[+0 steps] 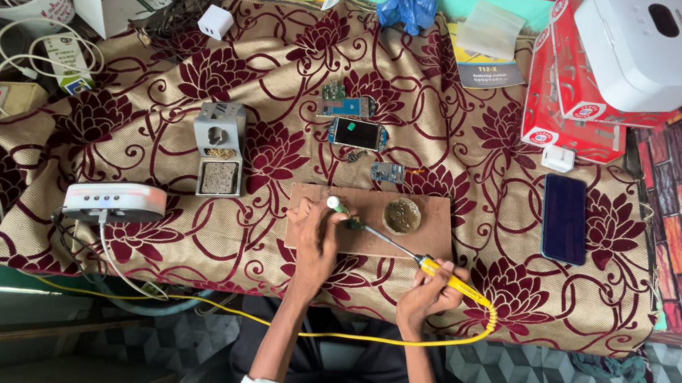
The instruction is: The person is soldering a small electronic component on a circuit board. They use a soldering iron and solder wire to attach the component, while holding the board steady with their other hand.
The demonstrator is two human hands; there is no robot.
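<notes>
L hand (316,236) rests on the wood board (436,235) at bench centre, fingers pinched shut on a thin white-tipped piece – too small to tell what it is. R hand (430,293) sits near the bench's front edge, fingers wrapped round the yellow handle of a soldering iron (412,255); its metal shaft runs up-left across the board w/ the tip just beside the L fingertips. Yellow cord (392,340) loops from the handle down and off left along the bench front.

On the board, right of the L hand: a round tin (402,215), close to the iron's shaft but apart from it. Just behind the board – a small blue circuit board (387,172), then a phone frame w/ dark screen (356,134), then another circuit board (341,100). Nothing lies between the hands and the tip.

Left of the board: grey iron stand (217,149) w/ sponge tray, and a white station box (113,201) near the front-left edge. Right, well apart: dark phone (566,218) lying flat, small white adapter (557,158), red cartons (575,117) w/ a white device (645,47) on top. Back: blue bag (409,3), white charger cube (216,22), tangle of white cables (22,9) at far left. Floral cloth (147,131) covers the bench.
</notes>
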